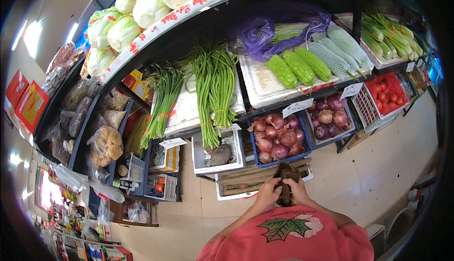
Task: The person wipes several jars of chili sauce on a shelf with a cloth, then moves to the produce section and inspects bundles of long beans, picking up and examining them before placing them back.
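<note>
My left hand [268, 191] and my right hand [297, 189] are close together in front of my chest, both gripping a dark brown cloth-like item [286, 172]; what it is exactly I cannot tell. Just beyond it stands a blue crate of red onions [280, 138]. Below the crate, a white foam box holds long brown roots [244, 181], partly hidden behind my hands. Left of the onions, a white foam box [196, 154] holds a dark rounded vegetable [220, 154].
A shelf above bears long beans [212, 87], bitter melons [298, 66] and netted gourds [340, 48]. Chinese cabbages [149, 9] are stacked higher up. A basket of tomatoes [388, 96] stands at the right, bagged dry goods [106, 145] at the left.
</note>
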Demonstrator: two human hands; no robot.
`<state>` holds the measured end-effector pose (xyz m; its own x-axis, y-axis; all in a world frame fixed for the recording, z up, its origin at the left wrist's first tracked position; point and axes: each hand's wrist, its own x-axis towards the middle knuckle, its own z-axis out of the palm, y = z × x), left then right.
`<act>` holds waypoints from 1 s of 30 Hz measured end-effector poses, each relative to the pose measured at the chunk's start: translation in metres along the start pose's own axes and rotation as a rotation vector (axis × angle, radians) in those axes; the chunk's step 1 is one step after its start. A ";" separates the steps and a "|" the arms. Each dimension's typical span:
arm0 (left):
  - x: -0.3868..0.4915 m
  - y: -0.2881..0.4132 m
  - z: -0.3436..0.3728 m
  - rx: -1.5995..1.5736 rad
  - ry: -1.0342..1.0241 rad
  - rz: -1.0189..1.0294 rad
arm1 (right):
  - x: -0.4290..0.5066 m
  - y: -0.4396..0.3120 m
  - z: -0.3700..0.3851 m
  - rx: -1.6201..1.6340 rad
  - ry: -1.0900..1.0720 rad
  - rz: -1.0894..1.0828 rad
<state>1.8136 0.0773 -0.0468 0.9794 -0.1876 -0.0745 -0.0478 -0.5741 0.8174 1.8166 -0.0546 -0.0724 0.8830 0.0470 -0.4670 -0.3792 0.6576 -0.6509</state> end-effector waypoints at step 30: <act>-0.001 -0.007 -0.070 -0.280 0.715 -0.074 | 0.009 -0.005 0.003 -0.086 -0.139 0.204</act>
<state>1.8266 0.1371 -0.0125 0.8711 0.4590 0.1749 -0.0191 -0.3241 0.9458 1.8268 -0.0556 -0.0717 0.8130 0.2790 -0.5111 -0.5705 0.5575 -0.6032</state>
